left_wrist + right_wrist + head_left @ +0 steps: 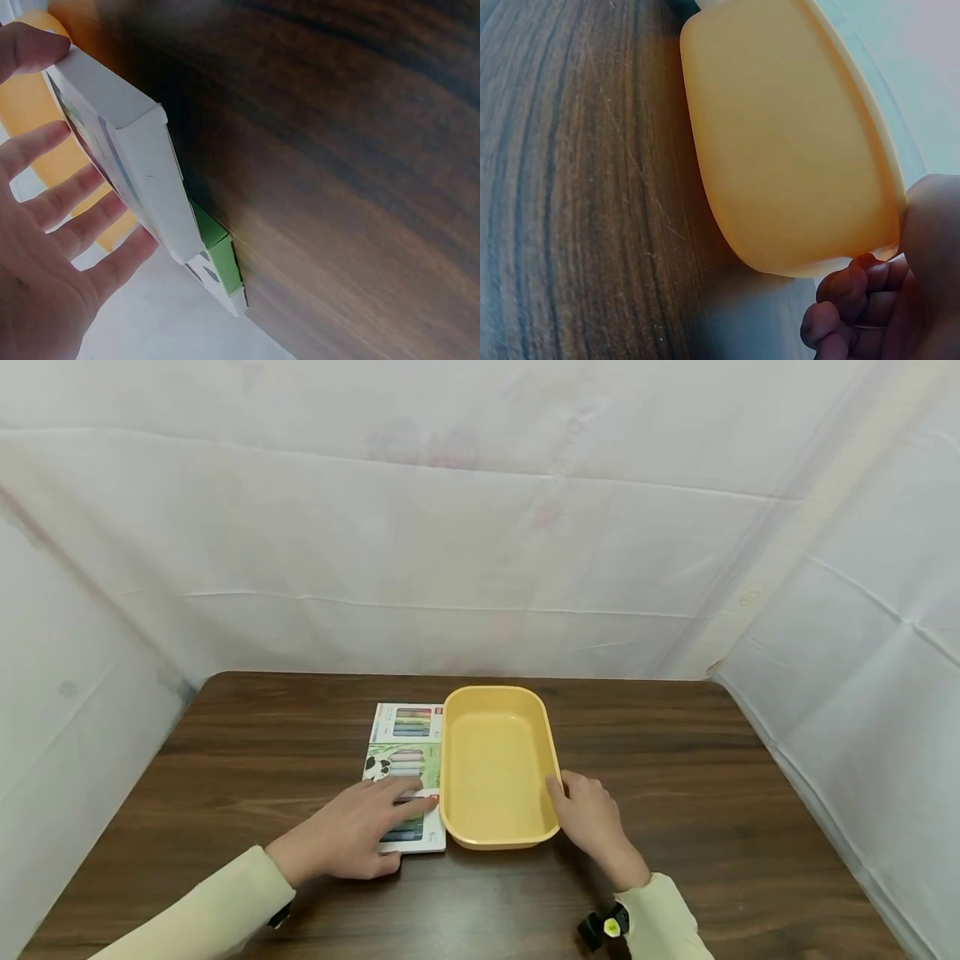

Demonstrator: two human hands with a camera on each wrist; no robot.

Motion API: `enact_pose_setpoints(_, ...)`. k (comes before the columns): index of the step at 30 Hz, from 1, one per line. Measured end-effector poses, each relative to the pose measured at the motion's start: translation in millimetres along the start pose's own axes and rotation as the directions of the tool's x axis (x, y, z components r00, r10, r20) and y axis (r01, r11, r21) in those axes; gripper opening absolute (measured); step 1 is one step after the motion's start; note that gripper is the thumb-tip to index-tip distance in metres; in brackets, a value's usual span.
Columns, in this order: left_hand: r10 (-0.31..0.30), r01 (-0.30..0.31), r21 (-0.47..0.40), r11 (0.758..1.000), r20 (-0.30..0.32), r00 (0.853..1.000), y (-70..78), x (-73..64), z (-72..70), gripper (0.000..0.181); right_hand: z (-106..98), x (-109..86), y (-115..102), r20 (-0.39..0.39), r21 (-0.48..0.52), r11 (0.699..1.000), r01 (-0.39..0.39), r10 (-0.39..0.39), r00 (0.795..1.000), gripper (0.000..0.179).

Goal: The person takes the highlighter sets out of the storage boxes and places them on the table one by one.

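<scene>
A yellow plastic bin [495, 768] sits on the table, its inside bare. My right hand [596, 822] pinches the bin's right rim near the front corner, thumb on top; in the right wrist view the other fingers curl below the rim. Along the bin's left side lies a column of flat marker boxes: a far white box [384, 724], a green box with a panda [431, 764], and a near white box [431, 837]. Over the near box my left hand [348, 835] spreads its fingers, the thumb by the front edge. The left wrist view shows the near box's white side [161, 180].
A dark wooden table [712, 793] carries everything. White sheeting [480, 543] hangs behind it and on both sides. A small black device with a yellow-green spot [611, 927] is at the right wrist.
</scene>
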State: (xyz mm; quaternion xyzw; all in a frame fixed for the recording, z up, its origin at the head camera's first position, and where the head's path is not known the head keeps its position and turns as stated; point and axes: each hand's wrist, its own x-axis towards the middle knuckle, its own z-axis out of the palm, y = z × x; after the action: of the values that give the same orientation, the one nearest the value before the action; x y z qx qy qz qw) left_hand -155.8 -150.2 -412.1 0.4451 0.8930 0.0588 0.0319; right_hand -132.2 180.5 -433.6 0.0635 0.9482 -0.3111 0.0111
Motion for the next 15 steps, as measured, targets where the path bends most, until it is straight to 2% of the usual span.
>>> enact_pose_setpoints(8, -0.005, 0.005, 0.009, 1.0, -0.002, 1.0, 2.5, -0.5, 2.7, 0.073, 0.9, 0.7, -1.2, -0.001, 0.004, 1.0, -0.004, 0.004, 1.0, 0.03)
enact_pose_setpoints(15, -0.006, 0.005, 0.025, 1.0, 0.021, 1.0, 2.7, 0.7, 5.8, 0.073, 0.1, 0.6, -1.3, -0.003, -0.002, 1.0, -0.014, 0.014, 1.0, 0.031)
